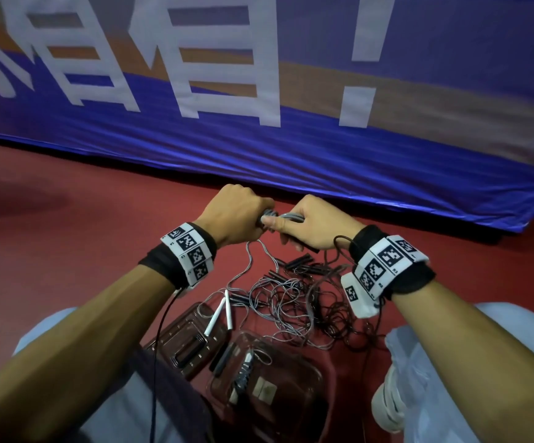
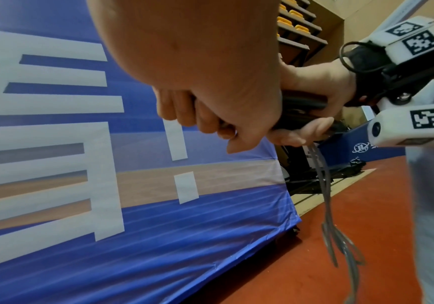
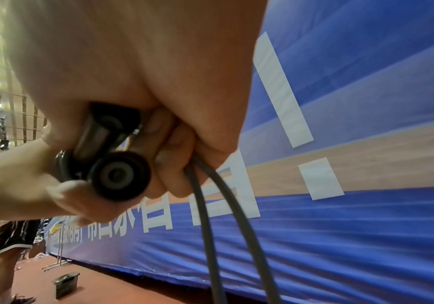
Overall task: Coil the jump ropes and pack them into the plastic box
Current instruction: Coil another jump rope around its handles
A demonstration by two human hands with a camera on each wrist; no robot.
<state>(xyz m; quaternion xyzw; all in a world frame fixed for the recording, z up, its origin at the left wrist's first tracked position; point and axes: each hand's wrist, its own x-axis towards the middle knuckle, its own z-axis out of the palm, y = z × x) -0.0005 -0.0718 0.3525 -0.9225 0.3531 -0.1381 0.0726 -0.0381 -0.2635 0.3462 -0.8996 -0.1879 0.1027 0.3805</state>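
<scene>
Both hands clench the rope — thin, grey, slick — in loops.

Two bare hands are in view — a left hand and a right hand. Two slim white rope handles lie side by side on the red floor. Two clear plastic box parts sit there. The tangled thin ropes and the black handles overlap too much to count.
</scene>
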